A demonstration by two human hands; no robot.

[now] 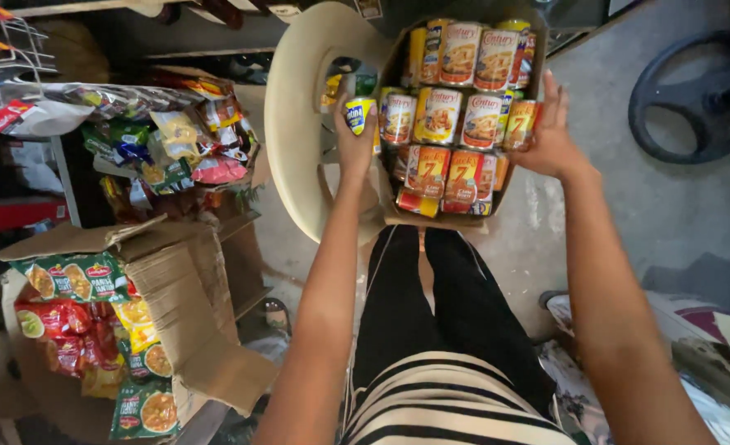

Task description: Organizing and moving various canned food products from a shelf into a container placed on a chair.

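A cardboard box (398, 213) packed with several stacked food cans (438, 115) rests tilted against a cream plastic chair (292, 107) in front of my knees. My left hand (353, 140) grips a small yellow-and-blue can (359, 113) at the box's left edge. My right hand (550, 132) presses against the box's right side, fingers spread over an orange can (520, 124). Orange-labelled cans (461, 179) fill the bottom row, white-labelled ones the rows above.
An open cardboard carton (185, 288) with red, green and yellow sauce pouches (68, 321) stands at the lower left. A shelf with snack packets (171, 136) is above it. A black fan base (694, 91) lies on the concrete floor at the upper right.
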